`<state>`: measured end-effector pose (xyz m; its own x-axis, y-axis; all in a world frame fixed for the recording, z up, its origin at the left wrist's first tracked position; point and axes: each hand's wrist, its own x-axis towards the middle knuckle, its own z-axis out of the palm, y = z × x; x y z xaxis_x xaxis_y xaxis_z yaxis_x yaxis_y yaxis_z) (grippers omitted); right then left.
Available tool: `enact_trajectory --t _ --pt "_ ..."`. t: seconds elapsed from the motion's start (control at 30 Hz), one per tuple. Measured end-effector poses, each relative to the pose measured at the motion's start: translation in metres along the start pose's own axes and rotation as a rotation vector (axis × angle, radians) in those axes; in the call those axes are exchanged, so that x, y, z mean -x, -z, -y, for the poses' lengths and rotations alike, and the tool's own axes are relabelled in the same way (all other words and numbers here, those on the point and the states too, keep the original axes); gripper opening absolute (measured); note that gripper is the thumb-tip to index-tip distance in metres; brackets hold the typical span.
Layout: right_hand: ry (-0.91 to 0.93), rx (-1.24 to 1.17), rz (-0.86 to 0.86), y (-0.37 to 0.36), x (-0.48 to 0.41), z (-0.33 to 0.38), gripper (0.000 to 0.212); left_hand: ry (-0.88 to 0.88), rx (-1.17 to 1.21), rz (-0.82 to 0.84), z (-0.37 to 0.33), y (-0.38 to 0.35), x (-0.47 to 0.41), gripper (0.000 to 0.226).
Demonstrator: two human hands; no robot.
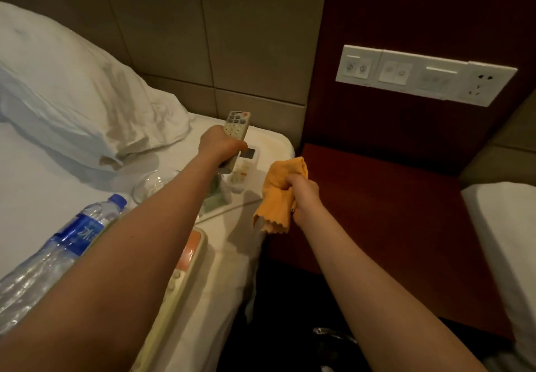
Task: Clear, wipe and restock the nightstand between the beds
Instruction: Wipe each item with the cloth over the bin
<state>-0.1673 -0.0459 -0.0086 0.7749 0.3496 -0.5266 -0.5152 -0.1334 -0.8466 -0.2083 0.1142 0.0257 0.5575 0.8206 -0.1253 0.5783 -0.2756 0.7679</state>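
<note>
On the near edge of the left bed (34, 197), a plastic water bottle (75, 235) lies beside a cream and orange telephone (188, 252). Farther on, the right hand (304, 194) clenches a bunched orange cloth (280, 194) just beside the dark red nightstand (391, 212). The left hand (222, 147) grips a remote control (237, 123) above a second remote (245, 165) lying on the bed. Beyond them are a white pillow (72, 96) and a wall socket panel (420, 76).

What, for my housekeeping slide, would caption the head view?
Left hand grips a remote above the bed; right hand holds an orange cloth beside the dark nightstand.
</note>
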Motion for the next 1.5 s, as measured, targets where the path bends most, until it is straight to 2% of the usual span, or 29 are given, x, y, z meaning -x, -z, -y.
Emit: enact_trajectory --t 0.13,0.23,0.33,0.5,0.7,0.77,0.87,0.93,0.97,1.03,1.07,1.13,1.2,1.4,1.5 --pt "-0.005 0.037 0.008 -0.025 -0.028 -0.001 0.05 -0.055 -0.295 -0.058 0.014 0.011 -0.036 0.051" --pt "-0.021 0.079 0.022 -0.037 -0.045 -0.007 0.046 -0.058 -0.407 -0.037 0.022 0.001 -0.053 0.051" --pt "-0.039 0.087 0.035 -0.046 -0.057 -0.008 0.028 -0.048 -0.439 -0.017 0.031 -0.013 -0.07 0.055" --pt "-0.052 0.069 0.03 -0.052 -0.07 -0.01 0.015 0.014 -0.476 0.024 0.05 -0.028 -0.081 0.053" --pt "-0.077 0.036 0.027 -0.051 -0.066 -0.017 0.015 0.027 -0.388 0.06 0.054 -0.023 -0.078 0.069" --pt "-0.085 0.043 0.023 -0.051 -0.059 -0.017 0.016 0.002 -0.366 0.062 0.05 -0.013 -0.07 0.068" --pt "-0.08 0.051 0.01 -0.052 -0.046 -0.016 0.015 0.008 -0.4 0.229 0.043 0.005 -0.053 0.068" --pt "-0.067 0.065 0.012 -0.052 -0.036 -0.016 0.016 0.139 -0.451 0.441 0.04 0.015 -0.037 0.079" --pt "-0.058 0.077 0.017 -0.052 -0.032 -0.017 0.018 0.198 -0.506 0.531 0.04 0.019 -0.029 0.086" --pt "-0.036 0.103 0.024 -0.049 -0.023 -0.018 0.021 0.197 -0.693 0.629 0.045 0.023 -0.014 0.089" --pt "-0.024 0.113 0.027 -0.048 -0.02 -0.018 0.022 0.147 -0.775 0.616 0.05 0.022 -0.009 0.083" --pt "-0.007 0.135 0.025 -0.043 -0.014 -0.016 0.021 0.029 -0.897 0.491 0.059 0.017 -0.002 0.066" --pt "0.005 0.136 0.007 -0.036 -0.006 -0.012 0.015 -0.031 -0.915 0.362 0.058 0.017 0.007 0.057" --pt "0.036 0.066 -0.042 -0.003 0.015 -0.005 0.013 -0.08 -0.646 0.268 0.016 0.031 0.039 0.05" --pt "0.064 -0.01 -0.052 0.016 0.029 -0.009 0.028 -0.127 -0.492 0.325 -0.009 0.023 0.064 0.048"
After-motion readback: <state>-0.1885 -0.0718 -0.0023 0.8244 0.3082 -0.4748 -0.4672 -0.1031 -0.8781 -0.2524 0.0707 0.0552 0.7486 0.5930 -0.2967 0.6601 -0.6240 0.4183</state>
